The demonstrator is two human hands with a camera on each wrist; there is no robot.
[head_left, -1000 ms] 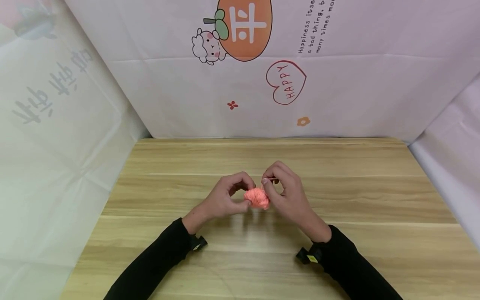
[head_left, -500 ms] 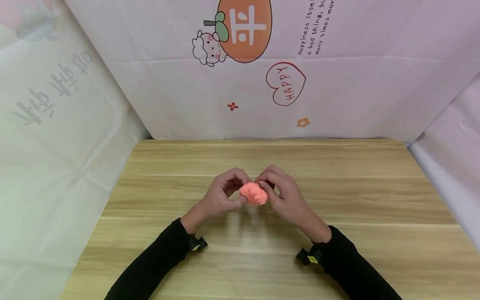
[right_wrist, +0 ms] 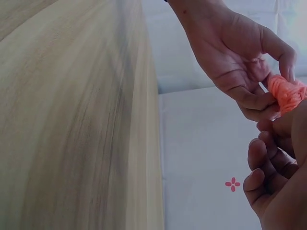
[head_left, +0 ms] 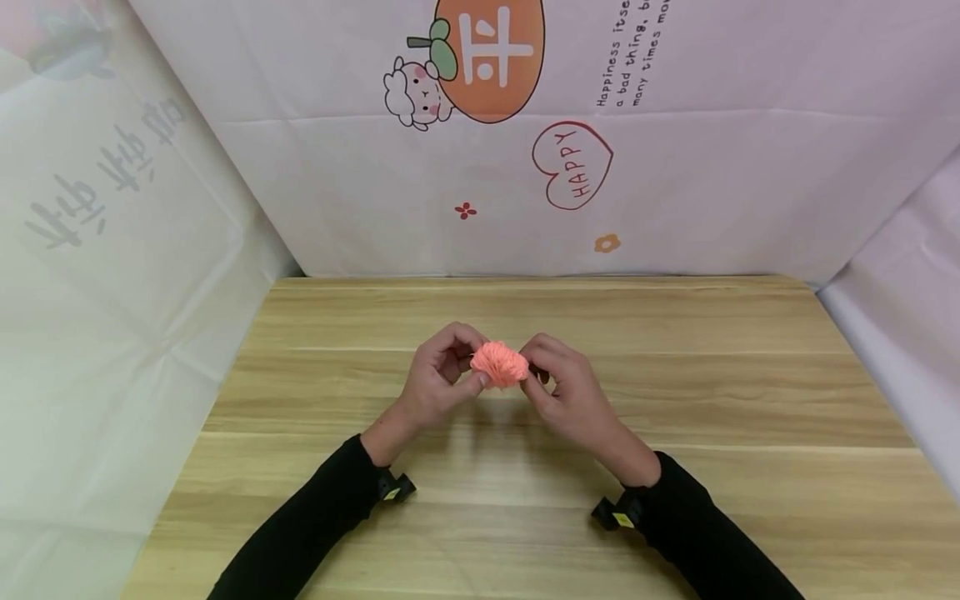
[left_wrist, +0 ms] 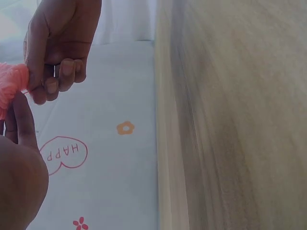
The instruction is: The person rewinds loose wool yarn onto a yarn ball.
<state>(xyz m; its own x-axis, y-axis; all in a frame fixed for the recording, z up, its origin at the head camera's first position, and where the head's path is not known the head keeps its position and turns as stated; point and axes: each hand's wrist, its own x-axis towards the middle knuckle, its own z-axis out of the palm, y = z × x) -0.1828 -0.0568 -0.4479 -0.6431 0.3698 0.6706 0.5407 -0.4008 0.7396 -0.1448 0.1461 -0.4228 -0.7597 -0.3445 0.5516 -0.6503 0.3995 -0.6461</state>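
Observation:
A small puffy bundle of coral yarn [head_left: 499, 365] is held up over the middle of the table. Thumb and fingers of my left hand [head_left: 433, 375] pinch its left end. At its right end my right hand [head_left: 572, 385] pinches with thumb and forefinger, the other fingers curled beneath. The left wrist view catches a thin strand of yarn beside the right fingertips, with the bundle [left_wrist: 9, 85] cut off by the frame edge. From the right wrist, the left thumb shows laid over the bundle [right_wrist: 287, 92], whose near side my right hand [right_wrist: 280, 184] partly hides.
The wood-grain table [head_left: 480, 517] spreads under both forearms. A white printed cloth [head_left: 330, 192] rises behind its far edge, and pale sheets [head_left: 150, 350] hang at the sides. Each black sleeve carries a small wrist camera [head_left: 396, 487].
The yarn bundle has shifted left and away from the body with my left hand, and turned. My right fingers, earlier holding a strand above the bundle, are now at its right end.

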